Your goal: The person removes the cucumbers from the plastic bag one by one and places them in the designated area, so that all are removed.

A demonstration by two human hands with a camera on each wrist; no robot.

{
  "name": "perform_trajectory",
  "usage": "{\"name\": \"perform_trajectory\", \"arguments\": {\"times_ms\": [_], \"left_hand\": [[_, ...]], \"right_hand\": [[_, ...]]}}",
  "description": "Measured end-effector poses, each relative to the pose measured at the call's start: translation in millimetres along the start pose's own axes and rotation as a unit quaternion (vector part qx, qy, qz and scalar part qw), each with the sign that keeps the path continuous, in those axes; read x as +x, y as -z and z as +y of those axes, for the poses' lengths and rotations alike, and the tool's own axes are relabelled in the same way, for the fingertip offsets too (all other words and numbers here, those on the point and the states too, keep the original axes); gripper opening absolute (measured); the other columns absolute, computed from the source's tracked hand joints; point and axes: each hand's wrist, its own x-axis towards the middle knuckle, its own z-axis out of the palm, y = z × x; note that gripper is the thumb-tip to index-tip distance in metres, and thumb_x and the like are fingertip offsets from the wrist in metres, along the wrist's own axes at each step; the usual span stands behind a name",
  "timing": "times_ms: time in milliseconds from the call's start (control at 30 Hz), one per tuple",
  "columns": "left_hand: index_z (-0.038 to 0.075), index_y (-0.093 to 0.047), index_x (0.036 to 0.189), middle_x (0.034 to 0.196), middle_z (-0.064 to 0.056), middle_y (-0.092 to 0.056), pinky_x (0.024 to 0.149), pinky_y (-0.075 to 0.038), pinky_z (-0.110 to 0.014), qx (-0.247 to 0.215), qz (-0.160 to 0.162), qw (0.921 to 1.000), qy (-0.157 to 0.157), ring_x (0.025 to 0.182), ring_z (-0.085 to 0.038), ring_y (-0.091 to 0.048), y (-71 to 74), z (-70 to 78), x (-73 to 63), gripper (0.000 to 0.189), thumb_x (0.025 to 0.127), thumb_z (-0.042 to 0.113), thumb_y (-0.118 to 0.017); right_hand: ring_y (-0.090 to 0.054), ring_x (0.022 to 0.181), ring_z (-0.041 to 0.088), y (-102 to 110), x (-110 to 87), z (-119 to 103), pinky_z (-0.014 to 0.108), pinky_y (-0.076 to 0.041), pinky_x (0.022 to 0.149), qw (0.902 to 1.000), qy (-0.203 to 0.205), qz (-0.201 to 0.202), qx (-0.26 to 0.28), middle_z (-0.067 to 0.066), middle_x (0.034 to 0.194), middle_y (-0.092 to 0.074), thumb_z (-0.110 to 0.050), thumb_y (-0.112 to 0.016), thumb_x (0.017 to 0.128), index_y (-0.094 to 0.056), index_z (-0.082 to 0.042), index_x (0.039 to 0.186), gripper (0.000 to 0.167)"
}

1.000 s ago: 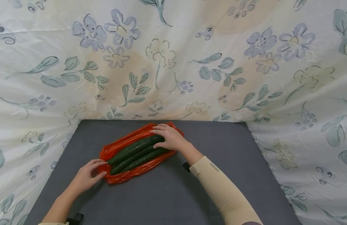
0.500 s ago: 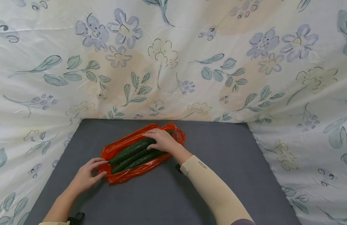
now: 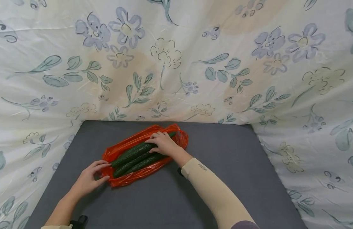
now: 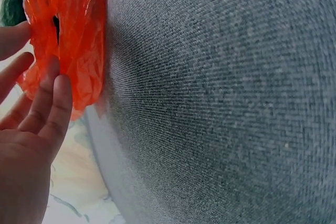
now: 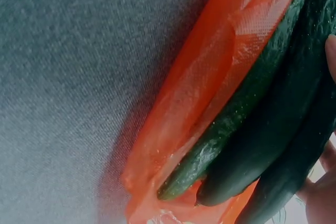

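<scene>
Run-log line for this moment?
left hand: at left end of red bag | right hand: grips far cucumber | three cucumbers: side by side

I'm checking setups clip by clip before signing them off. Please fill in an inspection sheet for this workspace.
Surface: dark grey table with a woven-looking texture.
Job's things: three cucumbers lying side by side on red plastic, which edges them along both long sides.
Clutter: nothing seen.
Left grip: at the plastic's left end, fingers apart.
Right grip: fingers and thumb around the farthest cucumber, toward its right end.
Cables: nothing seen.
Surroundings: pale floral fabric behind the table and along both sides.
</scene>
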Motion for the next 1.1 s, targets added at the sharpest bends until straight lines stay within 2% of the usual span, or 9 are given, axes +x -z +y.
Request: {"name": "perform_trajectory", "arguments": {"times_ms": [200, 400, 567, 733, 900, 1100], "left_hand": [[0.008, -0.071, 0.12, 0.121, -0.011, -0.063, 0.066, -0.054, -0.026, -0.001, 0.0, 1.0, 0.006, 0.078, -0.011, -0.06, 1.2, 1.0, 1.7, 0.042, 0.08, 0.008, -0.085], [0.006, -0.071, 0.12, 0.121, -0.012, -0.063, 0.067, -0.055, -0.026, 0.002, 0.001, 1.0, 0.001, 0.078, -0.008, -0.061, 0.9, 1.9, 2.5, 0.042, 0.08, 0.008, -0.085], [0.006, -0.072, 0.119, 0.121, -0.012, -0.063, 0.067, -0.054, -0.025, 0.008, 0.004, 1.0, 0.002, 0.079, -0.007, -0.061, 2.9, 1.7, 1.2, 0.043, 0.079, 0.008, -0.086], [0.006, -0.072, 0.117, 0.12, -0.011, -0.063, 0.066, -0.054, -0.024, 0.011, 0.012, 0.9999, 0.001, 0.078, -0.005, -0.059, 3.6, 1.4, 0.7, 0.042, 0.077, 0.007, -0.086], [0.005, -0.072, 0.118, 0.12, -0.011, -0.062, 0.067, -0.054, -0.025, 0.01, 0.007, 0.9999, -0.007, 0.078, -0.009, -0.061, 0.5, 1.8, 1.2, 0.041, 0.079, 0.007, -0.085], [0.005, -0.071, 0.119, 0.12, -0.011, -0.062, 0.066, -0.054, -0.026, 0.008, 0.004, 1.0, 0.0, 0.077, -0.009, -0.06, -1.0, 2.9, 1.7, 0.042, 0.079, 0.007, -0.085]], "right_hand": [[-0.05, 0.12, 0.017, -1.0, 2.2, 0.3, 0.04, -0.04, 0.099, 0.9996, 0.001, 0.008, 0.025, -0.006, 0.128, -0.058, -0.043, -0.067, 0.093, -0.062, -0.032, 0.138, 0.047], [-0.05, 0.116, 0.017, 2.5, 0.5, -0.7, 0.04, -0.038, 0.099, 0.9987, -0.004, 0.007, 0.05, -0.005, 0.125, -0.058, -0.041, -0.067, 0.093, -0.063, -0.031, 0.138, 0.046], [-0.049, 0.115, 0.018, 10.6, -3.8, -2.5, 0.041, -0.037, 0.101, 0.9982, 0.008, 0.027, 0.052, -0.005, 0.124, -0.058, -0.039, -0.068, 0.093, -0.064, -0.03, 0.137, 0.045], [-0.05, 0.112, 0.02, 20.7, -9.7, 0.2, 0.045, -0.038, 0.101, 0.9955, 0.006, 0.05, 0.08, -0.001, 0.124, -0.059, -0.034, -0.069, 0.093, -0.066, -0.025, 0.136, 0.044], [-0.051, 0.108, 0.021, 28.6, -17.9, 7.5, 0.044, -0.04, 0.098, 0.9949, -0.003, 0.069, 0.073, 0.0, 0.124, -0.06, -0.033, -0.071, 0.092, -0.066, -0.022, 0.135, 0.046], [-0.051, 0.11, 0.022, 40.7, -27.0, 14.2, 0.043, -0.04, 0.097, 0.9945, 0.001, 0.075, 0.072, 0.001, 0.123, -0.06, -0.032, -0.071, 0.092, -0.067, -0.02, 0.134, 0.044]]}}
